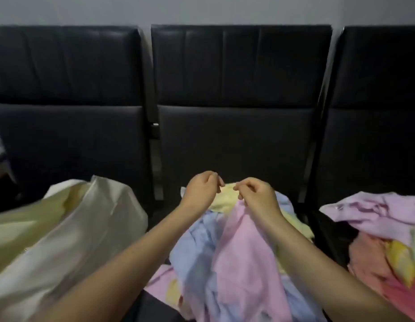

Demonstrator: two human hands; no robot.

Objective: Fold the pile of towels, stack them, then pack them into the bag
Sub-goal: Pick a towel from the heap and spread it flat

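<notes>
A loose pile of towels covers the middle seat: a pink towel (243, 259) on top, a blue towel (197, 252) under it, and a yellow towel (222, 201) at the back. My right hand (257, 196) hovers over the pile and pinches the top edge of the pink towel, which hangs down from its fingers. My left hand (202, 189) is close beside it with its fingers curled at the yellow towel's edge. Whether the left hand pinches any cloth is not visible. A cream cloth bag (69, 228) lies slumped on the left seat.
A second heap of lilac, salmon and yellow towels (385, 231) lies on the right seat. Black padded seats (236, 140) with tall backrests stand in a row against a grey wall. Metal armrest frames (156, 159) separate the seats.
</notes>
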